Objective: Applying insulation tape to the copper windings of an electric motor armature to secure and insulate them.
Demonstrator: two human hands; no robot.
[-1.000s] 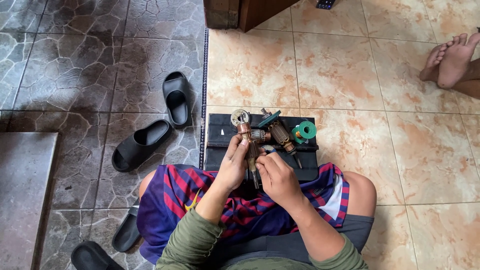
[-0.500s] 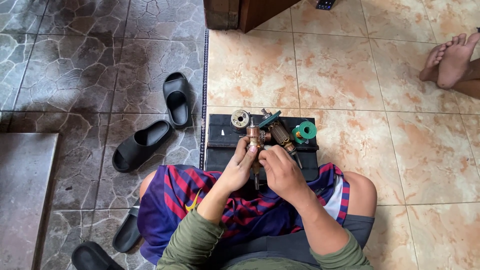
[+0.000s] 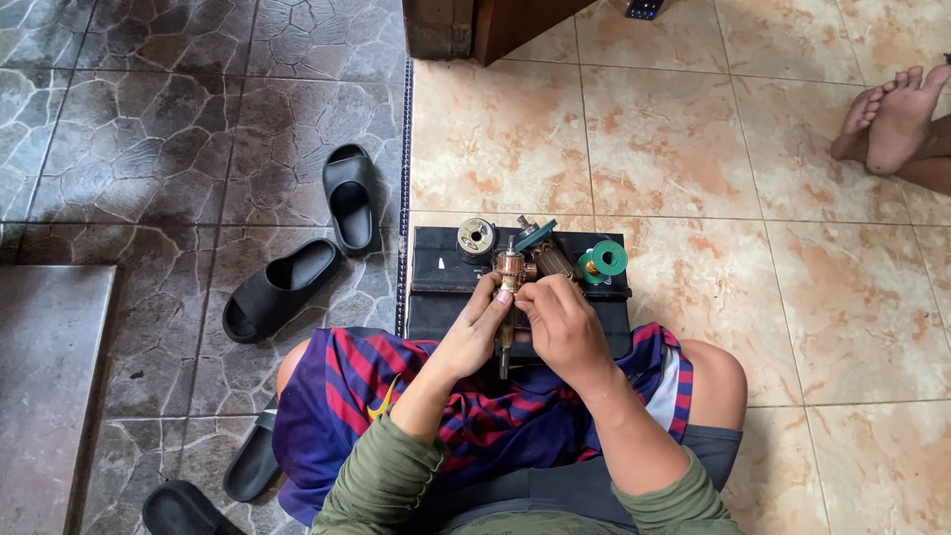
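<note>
Both your hands pinch the motor armature (image 3: pixel 509 287) upright over the black mat (image 3: pixel 436 297); left hand (image 3: pixel 474 332) and right hand (image 3: pixel 560 322) close on its copper middle. It looks heavy and rigid, windings probably fragile; grip the steel core.

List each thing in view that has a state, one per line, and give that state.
Left hand: gripping the rotor.
Right hand: fingers pinched at the rotor's upper part.
Rotor: upright, held above the mat.
Mat: flat on the floor, carrying parts.
Green spool: on the mat's right end.
Round part: resting on the mat.
Slippers: lying loose, unworn, on the dark tiles.
</note>
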